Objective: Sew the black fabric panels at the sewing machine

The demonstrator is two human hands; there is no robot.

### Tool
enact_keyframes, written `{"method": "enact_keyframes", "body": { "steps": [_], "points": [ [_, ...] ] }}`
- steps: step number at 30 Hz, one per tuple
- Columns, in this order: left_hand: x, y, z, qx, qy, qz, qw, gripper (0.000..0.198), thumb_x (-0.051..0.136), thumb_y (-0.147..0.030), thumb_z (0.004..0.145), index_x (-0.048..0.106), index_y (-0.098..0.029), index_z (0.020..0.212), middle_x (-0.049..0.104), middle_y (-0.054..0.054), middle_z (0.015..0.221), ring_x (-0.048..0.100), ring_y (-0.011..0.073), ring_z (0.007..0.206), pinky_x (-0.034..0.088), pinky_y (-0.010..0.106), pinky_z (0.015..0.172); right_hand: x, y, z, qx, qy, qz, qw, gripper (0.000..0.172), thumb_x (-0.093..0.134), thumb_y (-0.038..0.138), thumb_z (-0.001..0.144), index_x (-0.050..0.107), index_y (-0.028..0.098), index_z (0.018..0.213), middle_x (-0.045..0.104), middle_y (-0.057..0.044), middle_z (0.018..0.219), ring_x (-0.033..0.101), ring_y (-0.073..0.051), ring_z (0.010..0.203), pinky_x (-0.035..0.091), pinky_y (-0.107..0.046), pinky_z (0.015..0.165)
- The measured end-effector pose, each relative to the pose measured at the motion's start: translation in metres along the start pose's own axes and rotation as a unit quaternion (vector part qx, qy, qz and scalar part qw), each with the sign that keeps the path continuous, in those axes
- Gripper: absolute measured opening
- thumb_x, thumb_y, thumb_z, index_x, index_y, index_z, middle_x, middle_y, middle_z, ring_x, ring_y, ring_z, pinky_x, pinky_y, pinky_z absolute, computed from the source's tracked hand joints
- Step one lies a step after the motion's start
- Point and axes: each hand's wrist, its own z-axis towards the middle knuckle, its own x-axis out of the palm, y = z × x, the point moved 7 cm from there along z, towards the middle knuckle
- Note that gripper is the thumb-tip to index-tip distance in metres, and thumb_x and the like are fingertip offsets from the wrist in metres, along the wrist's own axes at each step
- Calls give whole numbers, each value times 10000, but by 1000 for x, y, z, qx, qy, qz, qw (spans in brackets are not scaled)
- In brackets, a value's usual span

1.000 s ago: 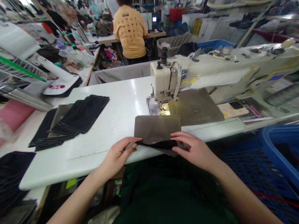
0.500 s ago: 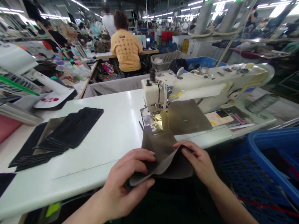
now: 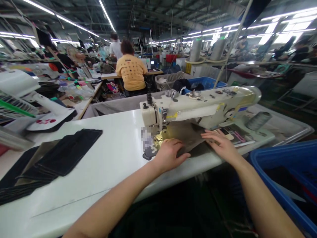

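My left hand [image 3: 170, 152] rests on an olive-brown fabric piece [image 3: 189, 130], close to the presser foot, its fingers bent loosely and the thumb apart. Along the right side of this fabric lies my right hand [image 3: 220, 142], fingers stretched out, the tips touching the cloth's edge. The fabric spreads on the machine bed under the arm of a white sewing machine [image 3: 195, 105]. A small lamp lights the needle area, which is partly hidden behind my left hand.
Dark fabric pieces [image 3: 68, 153] lie stacked on the white table [image 3: 106, 165] at left. Beside the machine are a phone [image 3: 225, 132] and a grey thread cone [image 3: 259, 120]. A blue basket [image 3: 262, 153] stands at right. A person in a yellow shirt [image 3: 131, 72] sits ahead.
Both hands have moved forward, away from my body, to the machine. The olive-brown cloth held up between them at the table edge is gone from there; my hands now lie on fabric under the arm.
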Motion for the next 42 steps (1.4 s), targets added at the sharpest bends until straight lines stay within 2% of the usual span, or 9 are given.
{"method": "enact_keyframes", "body": {
  "steps": [7, 12, 17, 21, 24, 28, 34, 38, 42],
  "points": [
    [12, 0, 19, -51, -7, 90, 995, 501, 701, -298, 831, 599, -107, 1282, 684, 185, 1242, 625, 337, 1185, 449, 560, 1062, -1, 10, 9, 10, -60, 56, 997, 325, 497, 196, 871, 732, 310, 1065, 756, 13, 1160, 675, -206, 1168, 293, -561, 1203],
    [6, 3, 29, 36, -74, 143, 986, 391, 472, -20, 875, 617, -123, 1224, 710, 172, 1210, 677, 268, 1141, 526, 478, 1027, -8, 20, 22, 19, -107, 73, 991, 320, 513, 214, 880, 759, 288, 1072, 752, -9, 1165, 672, -211, 1164, 475, -455, 1100],
    [-48, -43, -6, 174, -218, 165, 946, 363, 439, -58, 955, 581, -150, 1277, 705, 111, 1273, 648, 210, 1217, 489, 396, 1078, -31, 72, 8, -61, -198, 68, 976, 267, 560, 192, 925, 747, 292, 1088, 751, -32, 1153, 674, -250, 1153, 492, -499, 1081],
    [-94, -63, -59, 156, -194, 156, 956, 367, 531, -93, 909, 600, -168, 1261, 757, 86, 1145, 716, 185, 1033, 527, 352, 1001, -24, 112, -10, -79, -138, 76, 984, 277, 564, 169, 921, 737, 295, 1097, 756, -38, 1132, 701, -261, 1091, 548, -467, 1006],
    [-119, -36, -94, 61, -134, 155, 977, 289, 544, -103, 864, 671, -188, 1109, 778, 55, 971, 729, 193, 871, 561, 390, 939, 20, 128, -13, -72, 10, 92, 993, 331, 504, 147, 918, 734, 291, 1107, 768, -16, 1097, 725, -216, 1022, 584, -372, 930],
    [-150, 21, -120, -89, -85, 150, 981, 195, 539, -156, 857, 711, -207, 932, 763, 22, 833, 725, 218, 819, 597, 416, 867, 78, 141, 4, -38, 58, 105, 992, 344, 490, 124, 887, 745, 273, 1064, 771, -9, 1077, 734, -203, 990, 585, -338, 915],
    [-210, -4, -149, 15, -186, 264, 946, 339, 570, -110, 889, 659, -245, 1187, 764, 28, 1103, 733, 198, 975, 433, 503, 1134, 70, 183, 29, -84, -29, 148, 985, 360, 485, 89, 882, 713, 244, 1114, 763, -26, 1096, 731, -197, 1002, 585, -331, 922],
    [-197, -16, -189, 76, -143, 298, 941, 344, 548, -130, 930, 630, -221, 1251, 756, 70, 1155, 719, 212, 1065, 373, 503, 1181, 71, 193, 5, -173, 28, 172, 969, 418, 472, 25, 879, 688, 239, 1166, 739, -48, 1182, 699, -180, 1097, 555, -330, 986],
    [-144, 1, -221, 64, -49, 228, 970, 295, 423, -99, 978, 623, -154, 1187, 734, 110, 1203, 661, 200, 1193, 448, 405, 1136, 110, 167, -33, -141, 126, 177, 966, 426, 470, 20, 880, 697, 263, 1146, 760, -36, 1116, 717, -174, 1050, 583, -335, 939]
  ]
}}
